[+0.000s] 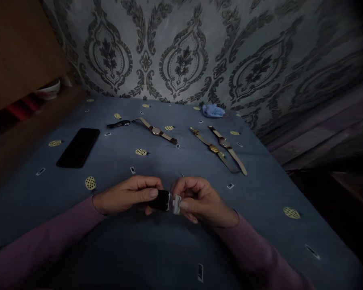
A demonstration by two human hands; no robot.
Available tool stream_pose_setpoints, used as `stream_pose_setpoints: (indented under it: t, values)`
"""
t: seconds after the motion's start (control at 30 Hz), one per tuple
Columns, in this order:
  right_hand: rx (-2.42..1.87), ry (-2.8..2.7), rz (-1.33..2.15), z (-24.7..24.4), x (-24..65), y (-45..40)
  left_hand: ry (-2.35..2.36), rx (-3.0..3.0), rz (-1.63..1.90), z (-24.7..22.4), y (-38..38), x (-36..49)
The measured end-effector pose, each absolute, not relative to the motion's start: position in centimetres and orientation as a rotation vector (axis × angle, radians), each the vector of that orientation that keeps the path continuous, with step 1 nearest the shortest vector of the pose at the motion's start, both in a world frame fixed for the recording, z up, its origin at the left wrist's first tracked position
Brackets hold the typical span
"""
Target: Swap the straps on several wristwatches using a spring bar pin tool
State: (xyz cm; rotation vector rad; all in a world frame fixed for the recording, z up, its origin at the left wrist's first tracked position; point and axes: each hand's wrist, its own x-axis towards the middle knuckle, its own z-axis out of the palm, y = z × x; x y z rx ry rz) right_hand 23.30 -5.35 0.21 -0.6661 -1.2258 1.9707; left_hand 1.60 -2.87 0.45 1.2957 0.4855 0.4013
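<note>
Blue worktop [260,193], patterned wall [151,36] behind. Towards the near edge, the left hand [125,196] holds a black watch [161,200] — the right hand [207,203] pinches a pale clip [177,204] beside it, which could drop if that fingertip grip slackens.

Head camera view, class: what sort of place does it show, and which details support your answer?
Probably a room in a home: ornate patterned wallpaper rises behind a table with a blue pineapple-print cover, where a phone lies, though a small workshop remains possible.
</note>
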Motion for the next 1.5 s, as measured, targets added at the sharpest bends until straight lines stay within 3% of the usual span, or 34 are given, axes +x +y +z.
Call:
stream_pose_setpoints:
  t: [1.2, 1.5]
  values:
    - [-0.667, -1.034, 2.050, -0.27, 22.39, -5.91, 0.560, 1.155, 0.442, -0.07, -3.63, 1.77]
    - [-0.804, -1.207, 1.901, 0.34, 23.00, -5.99, 0.591, 1.189, 0.424, 0.11, -3.31, 1.42]
